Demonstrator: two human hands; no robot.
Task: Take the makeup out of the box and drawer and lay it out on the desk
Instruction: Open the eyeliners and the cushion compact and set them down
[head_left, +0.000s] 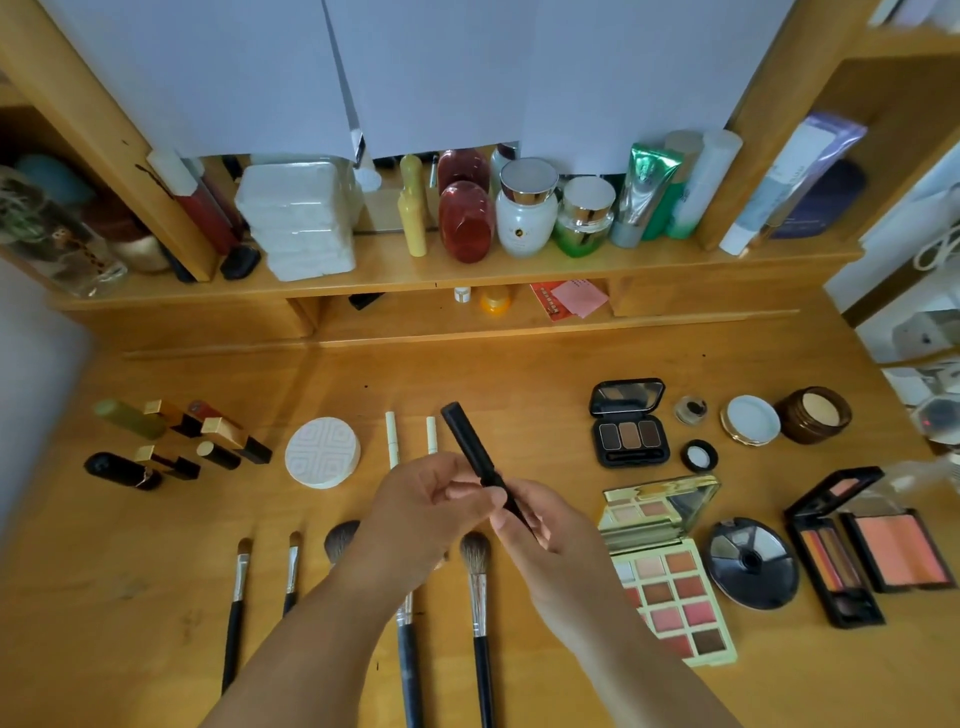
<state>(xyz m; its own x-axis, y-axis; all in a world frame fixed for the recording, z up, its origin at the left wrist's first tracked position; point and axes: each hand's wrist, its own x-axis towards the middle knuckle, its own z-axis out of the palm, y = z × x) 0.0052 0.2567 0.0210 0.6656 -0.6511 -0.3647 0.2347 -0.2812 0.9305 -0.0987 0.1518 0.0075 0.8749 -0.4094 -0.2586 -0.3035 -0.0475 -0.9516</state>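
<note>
Both hands meet over the middle of the wooden desk (467, 374) around one long black makeup pen (470, 444), which tilts up and to the left. My left hand (421, 512) pinches its middle, and my right hand (540, 525) grips its lower end. Makeup lies in groups on the desk: several lipsticks (208, 441) at the left, a round white compact (322, 452), two pale pencils (392, 439), several brushes (480, 582) in front, open eyeshadow palettes (670, 582) and blush compacts (898, 556) at the right.
A raised shelf (467, 270) at the back holds jars, bottles, tubes and a stack of white pads (298, 218). A low slot under it holds small items and a red card (569, 299). Small pots and a brown jar (813, 415) sit at the desk's far right.
</note>
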